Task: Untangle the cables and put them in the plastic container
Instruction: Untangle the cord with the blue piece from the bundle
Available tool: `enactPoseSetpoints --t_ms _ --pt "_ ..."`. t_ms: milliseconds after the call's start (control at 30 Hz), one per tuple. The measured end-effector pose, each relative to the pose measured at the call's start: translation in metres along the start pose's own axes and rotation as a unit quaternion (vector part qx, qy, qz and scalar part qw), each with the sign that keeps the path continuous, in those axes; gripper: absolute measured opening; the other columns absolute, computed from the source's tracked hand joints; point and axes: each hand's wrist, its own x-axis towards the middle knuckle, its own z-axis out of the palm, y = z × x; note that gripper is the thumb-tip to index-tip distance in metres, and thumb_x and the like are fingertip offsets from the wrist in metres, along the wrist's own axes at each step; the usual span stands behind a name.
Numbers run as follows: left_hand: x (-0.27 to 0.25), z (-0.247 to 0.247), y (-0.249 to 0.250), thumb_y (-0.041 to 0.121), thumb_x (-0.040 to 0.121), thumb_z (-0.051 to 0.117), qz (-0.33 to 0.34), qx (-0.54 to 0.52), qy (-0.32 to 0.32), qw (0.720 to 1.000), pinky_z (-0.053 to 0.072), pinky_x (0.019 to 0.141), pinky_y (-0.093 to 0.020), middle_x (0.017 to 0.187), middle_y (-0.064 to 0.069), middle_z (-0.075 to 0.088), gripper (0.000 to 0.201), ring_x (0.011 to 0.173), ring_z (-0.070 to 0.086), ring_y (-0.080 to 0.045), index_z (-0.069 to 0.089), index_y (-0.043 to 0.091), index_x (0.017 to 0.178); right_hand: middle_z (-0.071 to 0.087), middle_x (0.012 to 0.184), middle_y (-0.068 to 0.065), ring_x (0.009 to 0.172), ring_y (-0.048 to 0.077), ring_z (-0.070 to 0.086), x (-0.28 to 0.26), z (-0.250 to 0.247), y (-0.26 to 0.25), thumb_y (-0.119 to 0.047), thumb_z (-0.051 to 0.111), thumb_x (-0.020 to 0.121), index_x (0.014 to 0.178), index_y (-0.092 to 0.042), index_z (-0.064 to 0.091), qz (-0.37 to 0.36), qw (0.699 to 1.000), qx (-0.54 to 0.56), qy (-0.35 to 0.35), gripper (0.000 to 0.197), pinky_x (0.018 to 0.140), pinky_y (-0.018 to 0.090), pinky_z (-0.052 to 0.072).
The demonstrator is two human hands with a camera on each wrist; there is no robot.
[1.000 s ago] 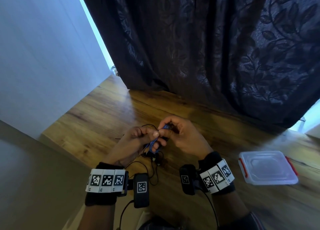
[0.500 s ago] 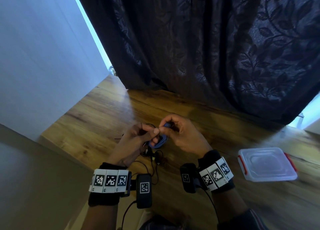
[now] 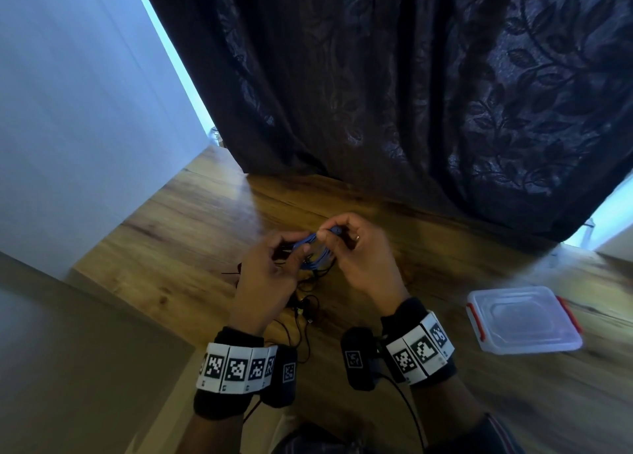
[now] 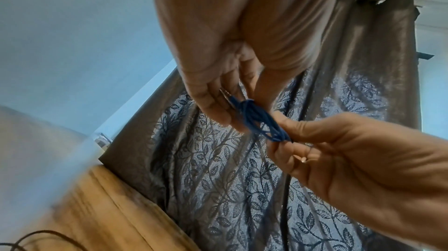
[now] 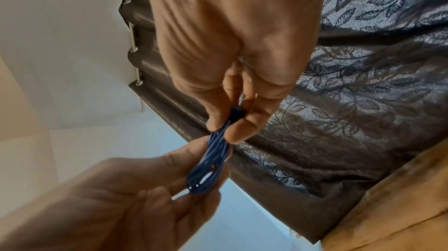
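Observation:
A coiled blue cable [image 3: 317, 248] hangs above the wooden table [image 3: 178, 234], held between both hands. My left hand [image 3: 301, 248] pinches one end of the bundle [image 4: 259, 121], where a metal plug tip shows by its fingers [image 4: 213, 105]. My right hand [image 3: 329, 234] pinches the other end between thumb and fingers [image 5: 242, 126]. The blue strands [image 5: 213, 159] run taut from one hand to the other. Thin black cables [image 3: 305, 310] lie tangled on the table under the hands. The clear plastic container [image 3: 524, 320] with red clips sits to the right.
A dark leaf-patterned curtain [image 3: 411, 94] hangs along the table's far edge. A white wall [image 3: 85, 111] stands to the left. The table's near-left corner ends at a lower grey surface [image 3: 68, 351]. A black cable loop [image 4: 36, 236] lies near the left wrist.
The hands have shifted their pinch on the blue bundle, drawing it out between them. The black cables and the container stay where they were.

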Motion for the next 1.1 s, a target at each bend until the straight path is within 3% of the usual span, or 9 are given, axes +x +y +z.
enactPoseSetpoints --t_ms 67,167,267,433,467,567,733,933,1100 --pt "-0.002 0.001 0.002 0.028 0.087 0.073 0.006 0.002 -0.005 1.000 0.056 0.088 -0.031 0.107 0.010 0.072 0.026 0.101 0.067 -0.003 0.069 0.021 0.113 0.070 0.097 -0.008 0.092 0.003 0.065 0.000 0.001 -0.001 -0.021 0.070 0.093 0.100 -0.018 0.069 0.000 1.000 0.004 0.010 0.007 0.076 0.013 0.051" --pt "-0.005 0.001 0.006 0.038 0.073 0.083 0.005 0.051 -0.017 0.999 0.050 0.087 -0.015 0.111 0.018 0.067 0.045 0.101 0.061 0.007 0.066 0.029 0.113 0.070 0.098 -0.008 0.091 0.001 0.064 -0.001 0.001 -0.002 -0.021 0.070 0.093 0.098 -0.020 0.068 0.009 1.000 0.003 0.019 0.005 0.074 0.010 0.050" --pt "-0.005 0.002 0.004 0.038 0.070 0.087 0.037 0.124 -0.017 0.992 0.041 0.085 -0.004 0.113 0.023 0.061 0.053 0.102 0.052 0.017 0.062 0.030 0.115 0.069 0.097 -0.009 0.090 -0.001 0.063 -0.002 0.004 -0.002 -0.020 0.070 0.093 0.096 -0.022 0.067 0.007 1.000 0.001 0.029 0.005 0.073 0.009 0.049" --pt "-0.007 0.003 0.003 0.036 0.072 0.085 0.086 0.178 0.020 0.980 0.047 0.087 -0.024 0.109 0.018 0.061 0.047 0.097 0.049 0.011 0.066 0.018 0.110 0.067 0.095 -0.015 0.091 -0.002 0.062 -0.005 0.007 -0.005 -0.019 0.070 0.093 0.096 -0.024 0.066 0.002 1.000 -0.004 0.029 0.006 0.074 0.012 0.052" --pt "-0.007 0.002 0.003 0.035 0.072 0.085 0.095 0.180 0.024 0.979 0.048 0.086 -0.022 0.108 0.017 0.062 0.045 0.097 0.050 0.010 0.066 0.016 0.108 0.067 0.095 -0.015 0.091 -0.004 0.062 -0.005 0.007 -0.005 -0.019 0.070 0.093 0.096 -0.024 0.066 0.003 1.000 -0.006 0.027 0.006 0.074 0.011 0.051" --pt "-0.007 0.002 0.000 0.030 0.074 0.086 0.104 0.159 0.034 0.981 0.043 0.081 -0.002 0.107 0.015 0.066 0.039 0.093 0.057 0.013 0.069 0.015 0.106 0.067 0.096 -0.014 0.089 -0.007 0.061 -0.005 0.008 -0.007 -0.020 0.070 0.093 0.098 -0.023 0.067 0.007 1.000 -0.004 0.029 0.006 0.071 0.007 0.047" --pt "-0.007 0.005 -0.002 0.013 0.078 0.082 0.121 0.113 0.078 0.983 0.043 0.082 0.001 0.105 0.012 0.068 0.026 0.093 0.057 0.026 0.075 0.013 0.103 0.070 0.094 -0.010 0.085 -0.005 0.063 -0.005 0.007 -0.008 -0.018 0.072 0.092 0.097 -0.019 0.070 0.006 0.999 0.024 0.035 0.006 0.071 0.009 0.048" --pt "-0.006 0.007 -0.003 0.007 0.081 0.077 0.136 0.061 0.069 0.986 0.047 0.085 -0.004 0.107 0.009 0.070 0.029 0.097 0.062 0.018 0.072 0.018 0.107 0.072 0.094 -0.003 0.086 0.001 0.067 -0.004 0.000 -0.004 -0.011 0.073 0.091 0.094 -0.018 0.071 0.010 0.998 0.063 0.027 0.007 0.070 0.014 0.052" --pt "-0.007 0.009 -0.007 0.010 0.085 0.072 0.101 -0.061 0.052 0.992 0.056 0.088 -0.024 0.109 -0.001 0.074 0.025 0.102 0.071 -0.010 0.073 0.011 0.110 0.074 0.094 0.004 0.090 0.019 0.073 -0.004 -0.001 -0.003 -0.010 0.074 0.089 0.092 -0.018 0.074 0.052 0.986 0.160 0.021 0.009 0.075 0.031 0.061"
